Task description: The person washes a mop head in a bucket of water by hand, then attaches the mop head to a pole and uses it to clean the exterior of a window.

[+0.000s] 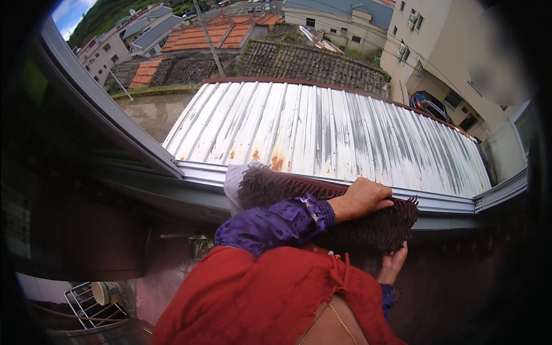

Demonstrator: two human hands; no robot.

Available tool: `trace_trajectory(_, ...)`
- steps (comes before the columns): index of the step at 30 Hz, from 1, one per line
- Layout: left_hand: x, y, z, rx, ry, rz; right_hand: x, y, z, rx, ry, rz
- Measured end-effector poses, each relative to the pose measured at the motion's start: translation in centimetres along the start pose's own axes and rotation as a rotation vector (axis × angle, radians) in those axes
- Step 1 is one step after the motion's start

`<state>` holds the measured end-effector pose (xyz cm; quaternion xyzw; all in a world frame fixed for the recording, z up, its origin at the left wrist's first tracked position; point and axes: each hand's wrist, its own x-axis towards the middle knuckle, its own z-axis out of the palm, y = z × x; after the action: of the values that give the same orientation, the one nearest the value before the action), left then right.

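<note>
A dark brown shaggy chenille mat (375, 230) lies along the silver window track (435, 199), apparently folded, its smooth brown backing showing along the top. My left hand (364, 199) reaches across from the left and grips the mat's upper edge near its right end. Below it, my right hand (394, 261) holds the lower right corner, with some of its fingers hidden behind the pile. A whitish cloth (235, 185) hangs over the sill at the mat's left end, partly covered by it. Purple sleeve covers (276, 222) are on both forearms.
Outside the open window, a ribbed white metal roof (302, 125) with rust spots lies below. A grey window frame (108, 99) rises on the left. At the lower left, a paper cup (106, 293) rests by a metal rack (79, 304). A car (429, 105) stands beyond the roof.
</note>
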<state>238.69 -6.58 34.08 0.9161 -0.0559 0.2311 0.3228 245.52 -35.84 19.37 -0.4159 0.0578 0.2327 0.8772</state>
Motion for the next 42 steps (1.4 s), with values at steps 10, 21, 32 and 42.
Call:
trace_trajectory(10,-0.4,0.2,-0.9,-0.013,-0.052,-0.034,-0.1,2.3,1.8,0.24,-0.102,0.165)
trace_trajectory(21,1.1,-1.3,-1.3,-0.095,-0.081,-0.017,3.4,4.4,-0.4,0.16,-0.252,0.022)
trace_trajectory(32,-7.3,-7.8,-14.9,0.117,0.344,-0.351,-2.9,1.5,7.8,-0.066,-0.184,0.019)
trace_trajectory(42,-21.2,-6.0,-13.7,-0.353,0.67,-0.666,0.6,3.7,7.6,-0.01,-0.222,0.03)
